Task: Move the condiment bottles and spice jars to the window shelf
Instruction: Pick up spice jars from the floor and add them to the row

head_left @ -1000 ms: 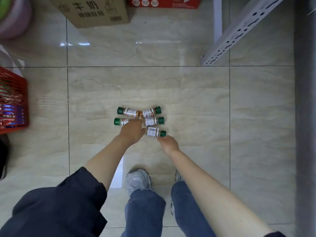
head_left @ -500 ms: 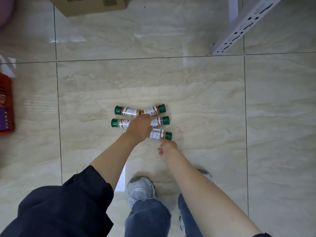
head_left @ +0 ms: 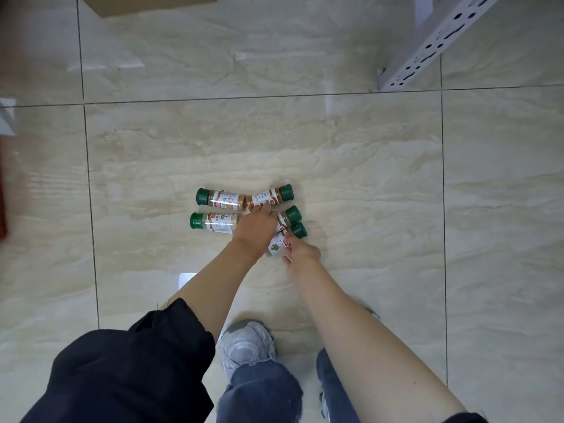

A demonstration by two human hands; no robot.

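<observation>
Several small spice jars with green caps lie on the tiled floor. Two on the left, the upper left jar [head_left: 221,199] and the lower left jar [head_left: 213,222], lie free with caps pointing left. My left hand [head_left: 254,230] is palm down over the cluster's middle, fingertips touching the upper right jar [head_left: 268,196] and fingers curled over the middle right jar [head_left: 288,217], whose base it hides. My right hand [head_left: 300,253] pinches the lowest jar [head_left: 279,242], which is tilted with its cap up and to the right.
A cardboard box [head_left: 152,3] sits at the top edge. A white perforated metal shelf rail [head_left: 427,47] slants in at top right. A red basket edge [head_left: 2,203] shows far left. My grey shoe [head_left: 245,346] stands just below the jars.
The view shifted left and closer. My right hand closed on the lowest jar and tilted it. The middle right jar also tilted under my left hand.
</observation>
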